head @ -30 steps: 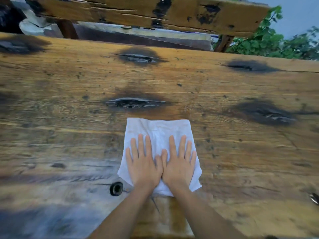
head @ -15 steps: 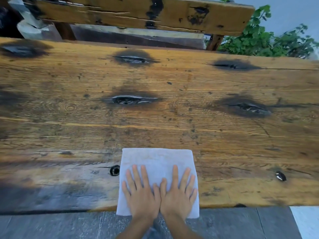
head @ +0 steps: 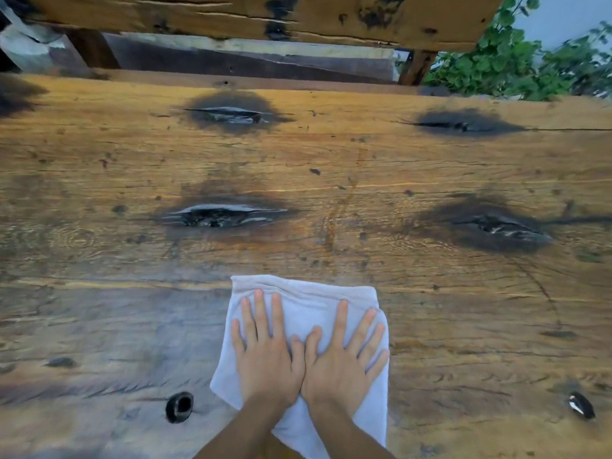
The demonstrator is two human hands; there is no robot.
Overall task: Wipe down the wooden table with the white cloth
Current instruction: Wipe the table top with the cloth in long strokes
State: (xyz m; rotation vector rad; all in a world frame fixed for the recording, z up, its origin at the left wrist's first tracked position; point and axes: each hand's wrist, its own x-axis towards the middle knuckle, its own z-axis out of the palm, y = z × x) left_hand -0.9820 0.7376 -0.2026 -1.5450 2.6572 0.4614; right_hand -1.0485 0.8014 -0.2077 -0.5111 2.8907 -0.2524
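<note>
A folded white cloth point(head: 308, 301) lies flat on the wooden table point(head: 447, 319), near its front edge and about the middle of the view. My left hand point(head: 265, 359) and my right hand point(head: 342, 366) rest side by side on top of it, palms down, thumbs touching, fingers straight and spread. Both press on the cloth without gripping it. The cloth's far edge and its right and lower corners show around the hands. The tabletop is rough, golden-brown, with a greyer, duller patch at the front left.
Dark charred knots point(head: 225, 215) and cracks point(head: 496, 226) mark the tabletop, and a round black hole point(head: 179, 406) sits left of the cloth. A wooden bench back point(head: 231, 11) runs beyond the far edge. Green plants point(head: 513, 67) stand at the back right.
Both hands first drew the cloth back to the table's near edge. They have since slid it forward again, away from that edge. The view has shifted with them.
</note>
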